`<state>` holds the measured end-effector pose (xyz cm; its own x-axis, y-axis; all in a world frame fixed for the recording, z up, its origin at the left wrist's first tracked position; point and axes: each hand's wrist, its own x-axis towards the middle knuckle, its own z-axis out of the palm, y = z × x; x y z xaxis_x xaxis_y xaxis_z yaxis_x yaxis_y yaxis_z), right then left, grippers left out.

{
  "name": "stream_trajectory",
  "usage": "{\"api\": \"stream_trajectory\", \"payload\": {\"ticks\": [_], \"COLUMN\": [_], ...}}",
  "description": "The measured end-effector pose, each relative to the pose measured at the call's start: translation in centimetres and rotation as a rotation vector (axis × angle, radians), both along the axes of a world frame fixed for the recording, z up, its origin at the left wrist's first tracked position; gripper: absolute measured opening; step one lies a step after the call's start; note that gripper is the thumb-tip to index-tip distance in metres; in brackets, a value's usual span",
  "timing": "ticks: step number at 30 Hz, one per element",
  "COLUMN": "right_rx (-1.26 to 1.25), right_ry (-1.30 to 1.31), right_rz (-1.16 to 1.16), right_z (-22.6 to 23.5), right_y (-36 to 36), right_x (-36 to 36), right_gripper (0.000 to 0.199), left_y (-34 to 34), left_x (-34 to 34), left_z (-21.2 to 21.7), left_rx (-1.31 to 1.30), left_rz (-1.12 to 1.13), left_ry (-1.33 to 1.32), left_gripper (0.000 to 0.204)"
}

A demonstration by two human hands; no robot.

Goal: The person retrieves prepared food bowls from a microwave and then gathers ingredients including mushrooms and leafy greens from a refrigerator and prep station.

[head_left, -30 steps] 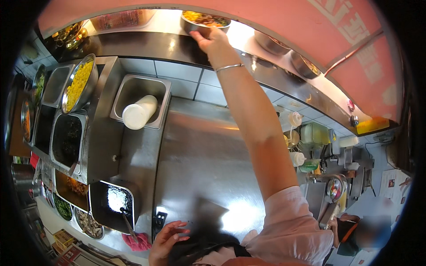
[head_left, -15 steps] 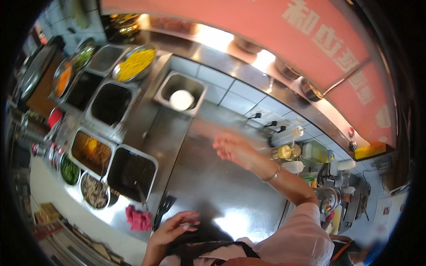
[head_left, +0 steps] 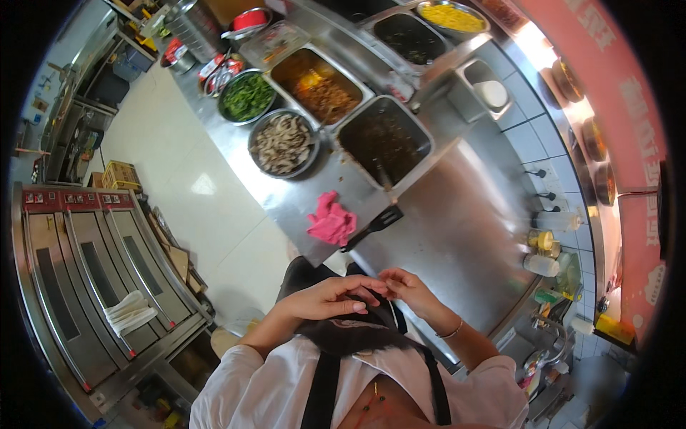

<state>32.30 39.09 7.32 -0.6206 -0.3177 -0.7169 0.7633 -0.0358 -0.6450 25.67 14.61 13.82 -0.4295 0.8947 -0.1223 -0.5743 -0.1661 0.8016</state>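
My left hand (head_left: 332, 297) is in front of the dark apron, fingers stretched out and nothing seen in it. Its fingertips meet those of my right hand (head_left: 414, 292), whose fingers are loosely bent and apart, with no object showing. Beyond the hands lie a crumpled pink cloth (head_left: 332, 218) on the steel counter (head_left: 300, 232) and a black slotted spatula (head_left: 384, 219) at the counter's edge, by the flat steel griddle (head_left: 464, 222). Behind them stand a deep pan of dark liquid (head_left: 379, 139) with a utensil in it and a round bowl of sliced mushrooms (head_left: 284, 143).
A bowl of chopped greens (head_left: 246, 96), a pan of orange-brown sauce (head_left: 314, 79) and a bowl of yellow food (head_left: 450, 16) fill the far counter. Bottles (head_left: 541, 264) line the griddle's right side. Stacked ovens (head_left: 86, 264) with a white towel (head_left: 130, 314) stand at left.
The view has turned left, bringing the ovens and floor into sight. My right hand has drawn back from over the griddle to meet my left in front of the apron.
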Motion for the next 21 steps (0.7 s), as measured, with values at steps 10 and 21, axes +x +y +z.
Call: {"api": "stream_trajectory", "payload": {"ticks": [10, 21], "right_rx": [-0.164, -0.073], "right_ry": [0.01, 0.111], "right_rz": [0.107, 0.297], "right_z": [-4.6, -5.9], "right_y": [-27.7, -43.1], "right_x": [-5.4, -16.5], "right_gripper": [0.025, 0.024], "left_y": [-29.2, -45.2], "left_x": [3.6, -0.2], "left_z": [-3.5, -8.4], "left_rx": [-0.311, -0.448], "left_rz": [0.539, 0.792], "left_ry": [-0.219, -0.246], "left_gripper": [0.042, 0.041]}}
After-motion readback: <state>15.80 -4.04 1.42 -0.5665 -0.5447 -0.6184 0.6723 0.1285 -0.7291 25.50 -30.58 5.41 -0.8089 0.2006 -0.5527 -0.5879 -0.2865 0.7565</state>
